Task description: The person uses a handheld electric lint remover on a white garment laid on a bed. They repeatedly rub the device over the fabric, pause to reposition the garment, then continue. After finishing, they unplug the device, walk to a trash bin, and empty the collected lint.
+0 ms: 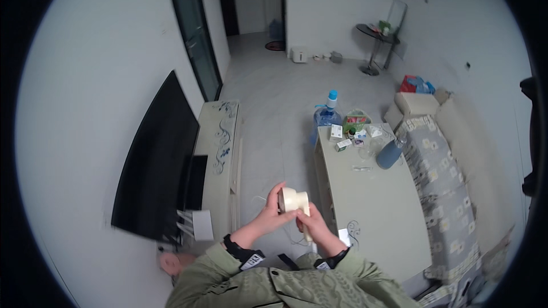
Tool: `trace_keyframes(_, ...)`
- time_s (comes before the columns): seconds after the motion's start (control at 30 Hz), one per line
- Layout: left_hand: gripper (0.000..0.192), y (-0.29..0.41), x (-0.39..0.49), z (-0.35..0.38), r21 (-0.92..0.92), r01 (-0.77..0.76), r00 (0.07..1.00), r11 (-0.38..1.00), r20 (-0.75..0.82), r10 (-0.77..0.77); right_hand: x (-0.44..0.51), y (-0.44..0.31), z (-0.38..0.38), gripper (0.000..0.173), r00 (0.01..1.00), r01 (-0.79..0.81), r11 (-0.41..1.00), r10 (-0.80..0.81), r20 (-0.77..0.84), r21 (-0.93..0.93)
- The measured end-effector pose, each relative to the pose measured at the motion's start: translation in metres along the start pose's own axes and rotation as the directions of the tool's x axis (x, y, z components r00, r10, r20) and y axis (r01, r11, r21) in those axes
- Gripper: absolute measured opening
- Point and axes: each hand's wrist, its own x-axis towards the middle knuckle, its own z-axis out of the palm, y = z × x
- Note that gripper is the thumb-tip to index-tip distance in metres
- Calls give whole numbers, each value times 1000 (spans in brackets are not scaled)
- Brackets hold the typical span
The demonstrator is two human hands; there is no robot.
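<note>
A cream handheld appliance, shaped like a small hair dryer (293, 200), is held up in front of my body. My left hand (270, 216) cups its wide round end, with the thumb reaching across underneath. Around the slim handle, my right hand (317, 224) is closed, and the handle's lower end sticks out below the fingers. Thin pale cord shows beneath and beside my hands; I cannot tell whether it joins the appliance. Both hands are above the floor, between the TV cabinet and the coffee table.
The coffee table (376, 209) on the right bears a blue jug (388, 154), small boxes (336, 131) and a drinking glass. Behind it stands a water bottle with a pump (327, 117). A television (158, 158) and white router (202, 225) are left; a sofa (445, 196) lines the right.
</note>
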Motion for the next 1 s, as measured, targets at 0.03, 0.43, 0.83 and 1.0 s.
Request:
trace_keyframes(0.03, 82, 1, 28, -2, 46, -2, 997, 999, 71, -1, 21, -7, -15, 42, 999, -15, 1000, 15, -35, 10)
trace_keyframes(0.43, 64, -14, 299, -137, -484, 294, 913, 824, -114, -392, 351, -113, -84, 53, 944, 119, 957, -26, 328, -266)
trace_keyframes(0.83, 100, -28, 613, -331, -122, 74, 990, 990, -109, -87, 716, -170, -94, 52, 964, -7, 999, 16, 265, -37)
trace_keyframes(1.0, 76, -35, 775, -370, -150, 317, 944, 936, 148, -296, 813, -204, -148, 49, 992, 96, 993, -101, 76, 66)
